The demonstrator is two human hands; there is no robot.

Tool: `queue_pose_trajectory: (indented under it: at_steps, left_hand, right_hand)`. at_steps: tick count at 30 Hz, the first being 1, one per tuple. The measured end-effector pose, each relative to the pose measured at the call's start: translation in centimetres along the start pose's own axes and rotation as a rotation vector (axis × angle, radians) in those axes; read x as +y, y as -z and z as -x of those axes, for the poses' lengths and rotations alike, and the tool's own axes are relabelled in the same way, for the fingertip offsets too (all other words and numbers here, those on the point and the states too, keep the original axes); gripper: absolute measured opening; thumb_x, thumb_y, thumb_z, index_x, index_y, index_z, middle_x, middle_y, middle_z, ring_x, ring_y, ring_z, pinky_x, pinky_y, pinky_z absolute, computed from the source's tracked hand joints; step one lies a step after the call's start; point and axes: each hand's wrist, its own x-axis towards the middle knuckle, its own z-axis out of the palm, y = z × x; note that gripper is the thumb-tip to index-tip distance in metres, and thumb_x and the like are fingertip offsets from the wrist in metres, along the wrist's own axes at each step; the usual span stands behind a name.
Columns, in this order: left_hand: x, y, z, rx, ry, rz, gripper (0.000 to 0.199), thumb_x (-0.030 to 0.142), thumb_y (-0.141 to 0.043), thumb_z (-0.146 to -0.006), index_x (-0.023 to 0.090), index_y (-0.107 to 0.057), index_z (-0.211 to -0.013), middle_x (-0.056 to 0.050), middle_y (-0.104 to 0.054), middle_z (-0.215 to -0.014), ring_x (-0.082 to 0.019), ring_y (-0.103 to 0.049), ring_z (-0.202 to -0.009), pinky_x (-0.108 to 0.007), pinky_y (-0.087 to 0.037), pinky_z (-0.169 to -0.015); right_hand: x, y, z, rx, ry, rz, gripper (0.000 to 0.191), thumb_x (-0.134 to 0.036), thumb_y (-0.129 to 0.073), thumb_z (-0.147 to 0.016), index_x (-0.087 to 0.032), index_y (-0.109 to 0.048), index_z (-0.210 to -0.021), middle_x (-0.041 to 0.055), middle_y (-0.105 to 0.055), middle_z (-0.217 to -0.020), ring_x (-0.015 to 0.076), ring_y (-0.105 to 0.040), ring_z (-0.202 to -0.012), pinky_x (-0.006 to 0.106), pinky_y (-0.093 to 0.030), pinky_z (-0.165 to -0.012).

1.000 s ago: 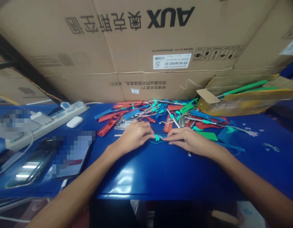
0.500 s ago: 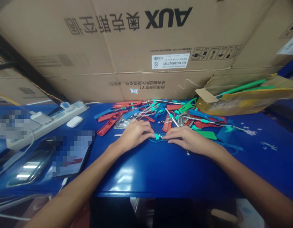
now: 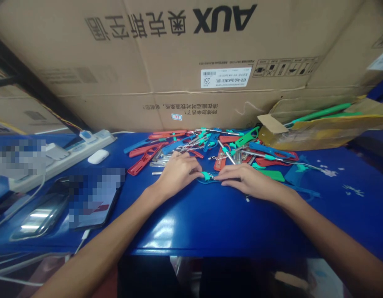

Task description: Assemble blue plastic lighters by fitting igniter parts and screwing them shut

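Between my hands lies a blue utility-lighter casing (image 3: 207,181) with a teal trigger piece (image 3: 207,176) and a thin white wire (image 3: 212,178) on it. My left hand (image 3: 181,171) is closed on the casing's left end. The fingers of my right hand (image 3: 241,179) pinch at its right side, close to the wire; whether they grip the wire, the casing or both is hard to see. Behind my hands a heap of lighter parts is spread: red shells (image 3: 146,159), a green shell (image 3: 247,136), blue shells and metal tubes (image 3: 227,153).
A large cardboard box (image 3: 123,78) walls off the back of the blue table (image 3: 204,231). An opened carton (image 3: 321,134) with green parts stands at right. On the left are a power strip (image 3: 86,155), a white earbud case (image 3: 98,156) and two phones (image 3: 95,207). Small white bits (image 3: 353,190) lie at right.
The view has shifted slightly. Both hands stay at the blue casing, with almost the same finger positions.
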Motion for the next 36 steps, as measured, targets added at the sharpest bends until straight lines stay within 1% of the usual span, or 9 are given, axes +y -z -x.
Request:
queue_pose_trajectory:
  at_steps: [4, 9, 12, 14, 19, 23, 25, 30, 36]
  left_hand:
    - [0.2, 0.2, 0.0, -0.003, -0.030, 0.010, 0.013, 0.034, -0.067, -0.095, 0.023, -0.071, -0.091, 0.000, -0.073, -0.091, -0.020, -0.055, -0.087, -0.036, -0.026, -0.081]
    - [0.3, 0.0, 0.0, 0.034, 0.004, 0.034, 0.014, 0.034, -0.067, -0.095, 0.023, -0.072, -0.088, 0.001, -0.071, -0.093, -0.020, -0.054, -0.088, -0.036, -0.027, -0.081]
    - [0.4, -0.3, 0.1, 0.048, -0.004, 0.022, 0.014, 0.033, -0.065, -0.097, 0.023, -0.072, -0.090, 0.000, -0.072, -0.096, -0.020, -0.055, -0.089, -0.036, -0.027, -0.081]
    - [0.4, -0.3, 0.1, 0.036, -0.010, 0.009, 0.013, 0.030, -0.062, -0.098, 0.023, -0.073, -0.095, -0.001, -0.071, -0.099, -0.020, -0.055, -0.091, -0.037, -0.027, -0.082]
    - [0.1, 0.0, 0.1, -0.043, -0.020, 0.042, 0.019, 0.019, -0.054, -0.101, 0.024, -0.072, -0.105, -0.001, -0.071, -0.107, -0.020, -0.058, -0.097, -0.036, -0.027, -0.082]
    - [-0.3, -0.1, 0.1, -0.058, -0.013, 0.076, 0.021, 0.018, -0.053, -0.102, 0.025, -0.072, -0.107, 0.000, -0.073, -0.110, -0.020, -0.060, -0.100, -0.036, -0.028, -0.084]
    - [-0.4, -0.3, 0.1, -0.038, -0.007, 0.092, 0.019, 0.020, -0.054, -0.102, 0.025, -0.071, -0.106, 0.001, -0.074, -0.109, -0.020, -0.061, -0.099, -0.036, -0.028, -0.086]
    - [-0.3, -0.8, 0.1, 0.055, 0.061, 0.168, 0.012, 0.026, -0.060, -0.100, 0.024, -0.069, -0.107, 0.002, -0.075, -0.106, -0.018, -0.063, -0.096, -0.034, -0.031, -0.089]
    - [-0.3, -1.0, 0.2, 0.082, 0.071, 0.208, 0.010, 0.023, -0.061, -0.099, 0.025, -0.069, -0.106, 0.002, -0.075, -0.105, -0.018, -0.064, -0.095, -0.034, -0.032, -0.089]
  right_hand:
    - [-0.1, 0.0, 0.0, -0.002, -0.008, 0.008, 0.028, -0.024, -0.060, -0.098, -0.030, -0.073, -0.123, 0.0042, -0.074, -0.111, 0.0173, -0.070, -0.095, 0.033, -0.053, -0.088]
    - [0.1, -0.1, 0.0, -0.005, -0.011, 0.006, 0.028, -0.023, -0.061, -0.098, -0.028, -0.073, -0.123, 0.0045, -0.074, -0.113, 0.0180, -0.069, -0.098, 0.033, -0.052, -0.089]
    - [0.2, 0.0, 0.0, -0.010, -0.028, 0.016, 0.028, -0.023, -0.061, -0.097, -0.028, -0.073, -0.122, 0.0041, -0.074, -0.114, 0.0191, -0.069, -0.101, 0.033, -0.051, -0.091]
    - [0.1, 0.1, 0.0, -0.012, -0.045, 0.027, 0.027, -0.023, -0.062, -0.097, -0.028, -0.073, -0.121, 0.0038, -0.075, -0.112, 0.0194, -0.070, -0.101, 0.033, -0.051, -0.091]
    - [-0.1, 0.3, -0.1, -0.013, -0.068, 0.035, 0.026, -0.023, -0.062, -0.097, -0.026, -0.074, -0.120, 0.0041, -0.075, -0.112, 0.0191, -0.070, -0.098, 0.032, -0.050, -0.089]
    - [0.0, 0.2, 0.0, -0.011, -0.071, 0.035, 0.024, -0.024, -0.062, -0.097, -0.026, -0.075, -0.117, 0.0033, -0.075, -0.112, 0.0189, -0.070, -0.100, 0.031, -0.049, -0.090]
    - [0.0, 0.2, 0.0, -0.007, -0.069, 0.029, 0.023, -0.024, -0.062, -0.097, -0.026, -0.075, -0.117, 0.0031, -0.075, -0.112, 0.0188, -0.070, -0.100, 0.031, -0.049, -0.090]
    - [0.1, 0.2, 0.1, 0.001, -0.066, 0.014, 0.023, -0.023, -0.063, -0.096, -0.025, -0.075, -0.116, 0.0033, -0.076, -0.111, 0.0185, -0.070, -0.098, 0.030, -0.050, -0.088]
    - [-0.1, 0.2, 0.0, -0.009, -0.073, 0.027, 0.025, -0.024, -0.062, -0.097, -0.026, -0.074, -0.118, 0.0032, -0.075, -0.113, 0.0187, -0.070, -0.100, 0.031, -0.049, -0.089]
